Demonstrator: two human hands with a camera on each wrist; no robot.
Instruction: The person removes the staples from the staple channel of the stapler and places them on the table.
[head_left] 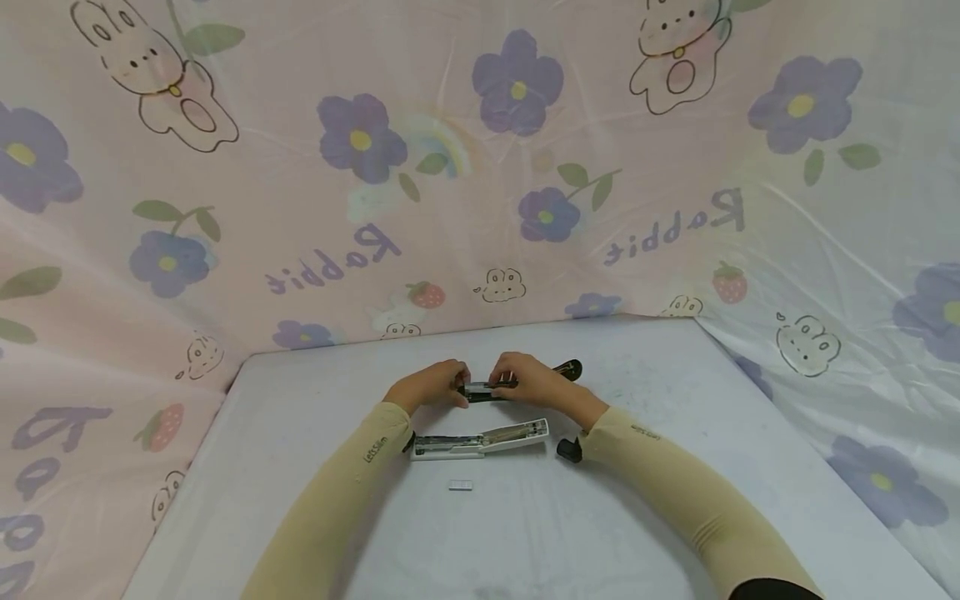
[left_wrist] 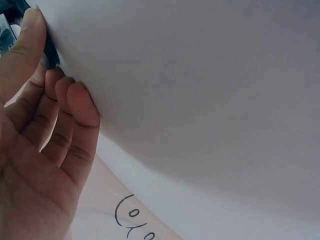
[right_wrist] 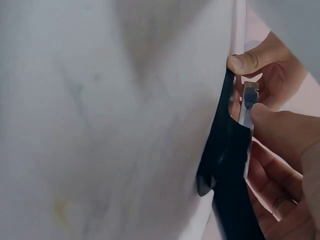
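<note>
Both hands are at an opened black stapler (head_left: 572, 367) near the back of the table. My left hand (head_left: 431, 385) pinches its front end between thumb and fingers; the left wrist view shows the thumb on top and the fingertips curled below. My right hand (head_left: 534, 382) grips it farther along, and in the right wrist view the thumb presses at the silver staple channel (right_wrist: 246, 116). The black base (right_wrist: 220, 130) stands apart from that channel. Closer to me, a white stapler (head_left: 450, 455) lies spread open, with metal parts showing inside.
A small strip of staples (head_left: 461, 485) lies on the white table (head_left: 480, 542) in front of the white stapler. A black wrist camera (head_left: 570, 451) hangs beneath the right sleeve. Patterned cloth (head_left: 450, 208) rises behind and along both sides.
</note>
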